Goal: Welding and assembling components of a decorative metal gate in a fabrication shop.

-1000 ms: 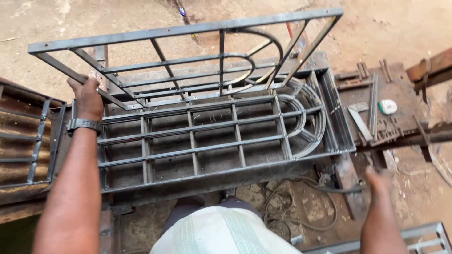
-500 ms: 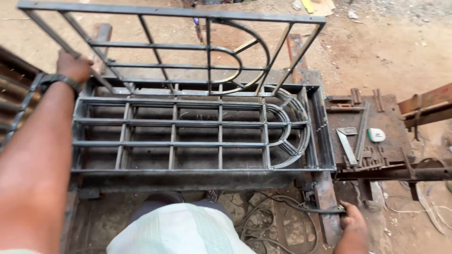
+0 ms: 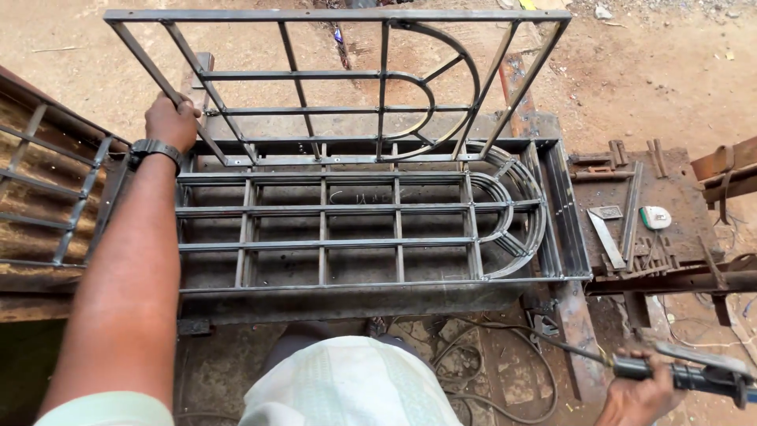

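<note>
My left hand (image 3: 169, 122), a watch on its wrist, grips the left side bar of a grey steel window grille (image 3: 339, 79) and holds it tilted up on its lower edge. This grille has straight bars and an arched section at the right. Beneath it a stack of similar grilles (image 3: 363, 225) lies flat on a metal work table. My right hand (image 3: 639, 394) is low at the bottom right, closed on a welding electrode holder (image 3: 686, 375) with a thin rod pointing left.
A rusty side bench (image 3: 639, 229) to the right carries metal scraps, a flat blade and a small white-green object (image 3: 654, 217). Another grille (image 3: 47, 197) leans at the left. Cables (image 3: 489, 371) lie on the dirt ground below the table.
The upper grille has been tilted further up by my left hand. My right hand now shows the welding holder at the bottom right.
</note>
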